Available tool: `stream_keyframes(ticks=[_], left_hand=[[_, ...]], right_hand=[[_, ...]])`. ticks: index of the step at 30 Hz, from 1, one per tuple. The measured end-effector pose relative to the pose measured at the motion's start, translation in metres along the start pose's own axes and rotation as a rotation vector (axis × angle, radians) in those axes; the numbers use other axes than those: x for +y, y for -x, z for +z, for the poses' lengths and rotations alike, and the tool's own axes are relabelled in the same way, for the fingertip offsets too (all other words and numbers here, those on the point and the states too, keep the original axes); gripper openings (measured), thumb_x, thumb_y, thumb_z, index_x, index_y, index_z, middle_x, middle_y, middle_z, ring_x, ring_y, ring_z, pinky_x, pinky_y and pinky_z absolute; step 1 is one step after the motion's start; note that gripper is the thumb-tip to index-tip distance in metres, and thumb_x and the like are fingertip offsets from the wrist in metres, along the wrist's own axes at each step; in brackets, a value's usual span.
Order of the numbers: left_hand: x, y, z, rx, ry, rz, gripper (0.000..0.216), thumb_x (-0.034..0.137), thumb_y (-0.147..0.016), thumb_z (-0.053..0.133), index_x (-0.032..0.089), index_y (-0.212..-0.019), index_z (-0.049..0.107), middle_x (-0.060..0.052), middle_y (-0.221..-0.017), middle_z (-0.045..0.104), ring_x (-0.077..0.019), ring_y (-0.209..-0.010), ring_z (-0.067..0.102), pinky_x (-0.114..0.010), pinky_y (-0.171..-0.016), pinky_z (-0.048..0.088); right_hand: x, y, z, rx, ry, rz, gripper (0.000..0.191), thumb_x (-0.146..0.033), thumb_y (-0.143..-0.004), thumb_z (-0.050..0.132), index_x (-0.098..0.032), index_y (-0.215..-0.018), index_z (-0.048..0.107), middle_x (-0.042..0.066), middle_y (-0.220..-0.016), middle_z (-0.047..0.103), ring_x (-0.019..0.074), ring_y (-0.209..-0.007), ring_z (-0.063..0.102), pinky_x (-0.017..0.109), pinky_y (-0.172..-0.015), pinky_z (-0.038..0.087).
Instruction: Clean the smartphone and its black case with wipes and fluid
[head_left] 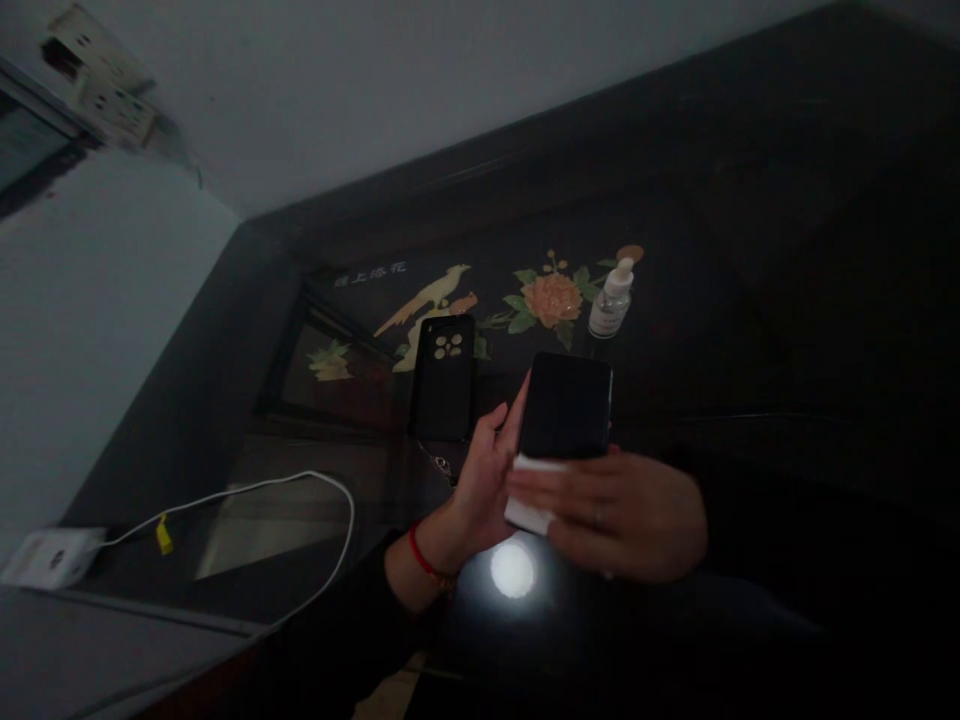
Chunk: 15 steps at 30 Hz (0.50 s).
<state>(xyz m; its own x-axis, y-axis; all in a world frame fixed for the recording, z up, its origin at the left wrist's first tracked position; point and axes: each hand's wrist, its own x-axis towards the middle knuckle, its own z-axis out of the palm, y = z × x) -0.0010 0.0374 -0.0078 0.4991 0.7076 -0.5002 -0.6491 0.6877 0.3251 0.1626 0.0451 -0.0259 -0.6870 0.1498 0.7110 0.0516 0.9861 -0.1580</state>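
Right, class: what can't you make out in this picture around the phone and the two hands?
Head view throughout:
- Lower end of the phone, covered by the right hand and white cloth.
- Fingers of the left hand, behind the phone.
- Label of the spray bottle, too small and dim.
- White box at the end of the cable, blurred near the left edge.
- Right side of the table, lost in darkness.

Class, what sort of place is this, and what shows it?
Probably a dim room at home: a dark table painted with a bird and flowers, wall sockets, and a charger with its cable. The left hand holds a phone; the right hand presses a white cloth on it.
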Motion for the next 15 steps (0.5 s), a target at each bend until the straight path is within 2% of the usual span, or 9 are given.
stream_keyframes(ticks=[3, 6, 9, 10, 11, 13, 15], left_hand=[[0.0, 0.0, 0.001, 0.047, 0.0, 0.021, 0.053, 0.041, -0.095, 0.03, 0.032, -0.147, 0.034, -0.005, -0.127, 0.064, -0.0225, -0.099, 0.066, -0.038, -0.092, 0.045], [0.0, -0.002, 0.002, 0.037, -0.009, 0.011, 0.053, 0.043, -0.094, 0.032, 0.033, -0.146, 0.035, -0.003, -0.13, 0.062, -0.0218, -0.1, 0.065, -0.036, -0.092, 0.046], [0.0, -0.004, 0.003, 0.018, -0.013, 0.019, 0.053, 0.044, -0.094, 0.033, 0.033, -0.146, 0.036, -0.003, -0.131, 0.061, -0.0221, -0.104, 0.064, -0.037, -0.094, 0.045], [0.0, -0.004, 0.002, 0.019, -0.017, 0.036, 0.053, 0.043, -0.095, 0.032, 0.033, -0.146, 0.036, -0.003, -0.131, 0.061, -0.0224, -0.106, 0.063, -0.037, -0.095, 0.045], [-0.001, -0.004, 0.002, 0.027, -0.024, 0.049, 0.052, 0.041, -0.095, 0.03, 0.032, -0.146, 0.036, -0.003, -0.131, 0.061, -0.0227, -0.108, 0.063, -0.038, -0.096, 0.044], [-0.001, -0.003, 0.002, 0.042, -0.035, 0.083, 0.051, 0.04, -0.096, 0.028, 0.033, -0.146, 0.036, -0.003, -0.132, 0.06, -0.0231, -0.11, 0.061, -0.04, -0.098, 0.043], [-0.002, -0.004, 0.002, 0.048, -0.031, 0.08, 0.051, 0.04, -0.096, 0.029, 0.033, -0.146, 0.036, -0.003, -0.132, 0.06, -0.0233, -0.111, 0.061, -0.04, -0.099, 0.043]], right_hand=[[0.009, 0.002, -0.01, -0.017, 0.04, 0.075, 0.025, -0.008, -0.095, 0.039, -0.004, -0.099, 0.064, 0.022, -0.117, 0.067, 0.025, -0.13, 0.047, 0.036, -0.096, 0.054], [0.006, 0.004, -0.011, -0.03, -0.031, 0.021, 0.019, -0.008, -0.091, 0.047, -0.008, -0.095, 0.065, 0.018, -0.116, 0.069, 0.0234, -0.129, 0.048, 0.032, -0.095, 0.054], [0.007, 0.006, -0.009, 0.033, -0.085, -0.044, 0.016, -0.01, -0.089, 0.05, -0.011, -0.087, 0.065, 0.016, -0.111, 0.071, 0.0241, -0.127, 0.051, 0.03, -0.095, 0.055], [0.01, 0.007, -0.011, -0.007, -0.073, -0.033, 0.017, -0.009, -0.091, 0.047, -0.01, -0.093, 0.064, 0.017, -0.114, 0.069, 0.0242, -0.13, 0.048, 0.033, -0.096, 0.054], [0.014, 0.008, -0.013, -0.021, -0.038, 0.054, 0.02, -0.008, -0.092, 0.044, -0.008, -0.101, 0.062, 0.02, -0.118, 0.067, 0.023, -0.132, 0.046, 0.034, -0.096, 0.054], [0.021, 0.009, -0.016, 0.013, -0.003, 0.163, 0.023, -0.008, -0.092, 0.045, -0.003, -0.111, 0.057, 0.027, -0.123, 0.062, 0.0259, -0.132, 0.045, 0.041, -0.098, 0.053], [0.019, 0.008, -0.016, -0.008, -0.023, 0.112, 0.023, -0.007, -0.092, 0.045, -0.002, -0.109, 0.058, 0.026, -0.12, 0.064, 0.0268, -0.129, 0.048, 0.039, -0.096, 0.054]])
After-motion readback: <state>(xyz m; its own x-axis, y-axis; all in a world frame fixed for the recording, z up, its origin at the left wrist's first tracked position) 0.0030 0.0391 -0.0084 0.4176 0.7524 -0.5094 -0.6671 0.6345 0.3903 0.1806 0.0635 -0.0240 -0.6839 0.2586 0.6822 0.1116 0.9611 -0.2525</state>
